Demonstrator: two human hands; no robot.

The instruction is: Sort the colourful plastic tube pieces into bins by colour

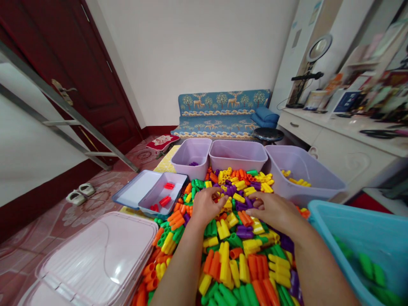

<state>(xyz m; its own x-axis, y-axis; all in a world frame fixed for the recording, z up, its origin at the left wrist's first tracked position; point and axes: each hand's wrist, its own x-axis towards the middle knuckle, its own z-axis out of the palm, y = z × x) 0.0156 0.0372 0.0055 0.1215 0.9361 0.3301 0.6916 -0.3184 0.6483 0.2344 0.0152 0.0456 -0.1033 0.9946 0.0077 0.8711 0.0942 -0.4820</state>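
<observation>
A large heap of plastic tube-shaped pieces (223, 229) in yellow, orange, green and purple covers the table, many lying in joined pairs or threes. My left hand (205, 206) reaches into the middle of the heap, thumb and fingers curled close together by yellow pieces; what they hold, if anything, is hard to make out. To its right, my right hand (274, 210) hovers low over the heap with bent fingers, thumb and forefinger apart. Purple pieces (242, 205) lie between the two hands. Some of the fingertips are hidden.
Along the back stand a lilac bin (191, 170) with purple pieces, another lilac bin (237, 163), and a third (306, 193) with yellow ones. A turquoise bin (360, 212) at right has green pieces. At left are a small box (149, 193) with red pieces and a pink lid (98, 255).
</observation>
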